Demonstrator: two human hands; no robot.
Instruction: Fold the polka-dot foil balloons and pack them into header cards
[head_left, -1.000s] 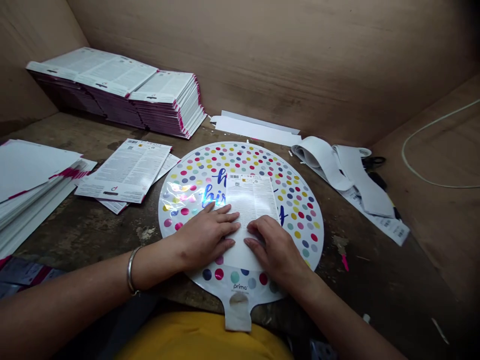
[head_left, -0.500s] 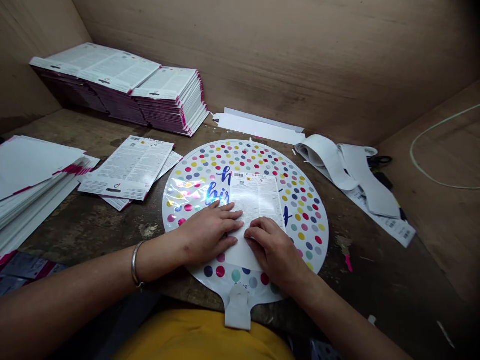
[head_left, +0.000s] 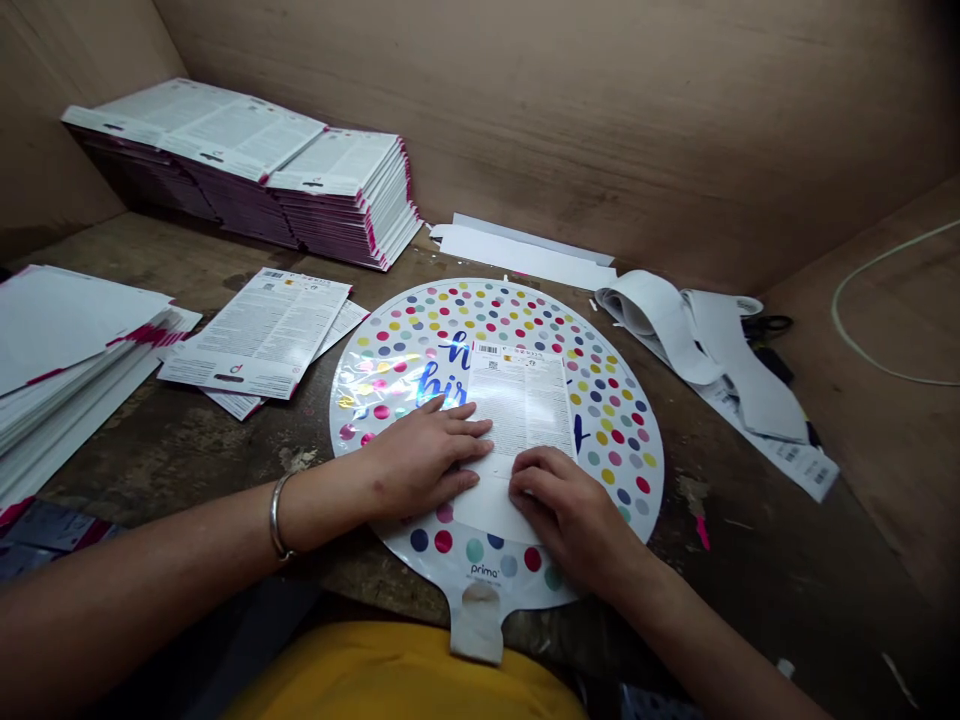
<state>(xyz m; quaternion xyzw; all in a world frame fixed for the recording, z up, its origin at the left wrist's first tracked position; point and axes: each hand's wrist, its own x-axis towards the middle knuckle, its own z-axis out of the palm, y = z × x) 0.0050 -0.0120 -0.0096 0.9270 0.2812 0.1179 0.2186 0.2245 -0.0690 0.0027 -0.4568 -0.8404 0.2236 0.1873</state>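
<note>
A flat round foil balloon (head_left: 607, 410) with coloured dots and blue lettering lies on the worn table in front of me. A white printed label sheet (head_left: 525, 400) sits on its middle. My left hand (head_left: 420, 460) lies flat on the balloon with its fingertips on the sheet's left edge. My right hand (head_left: 574, 515) presses on the sheet's lower right part, fingers together. Neither hand grips anything. The balloon's neck (head_left: 476, 620) points toward my body.
Stacks of printed cards with pink edges (head_left: 330, 195) stand at the back left. More white sheets (head_left: 67, 350) pile at the left edge, loose cards (head_left: 255, 335) beside the balloon. White backing strips (head_left: 697, 335) and scissors (head_left: 765, 325) lie at the right. Board walls (head_left: 600, 120) enclose the table.
My right hand has slid slightly right and down over the sheet's lower part. The left hand stays pressed in place. The view has shifted a little.
</note>
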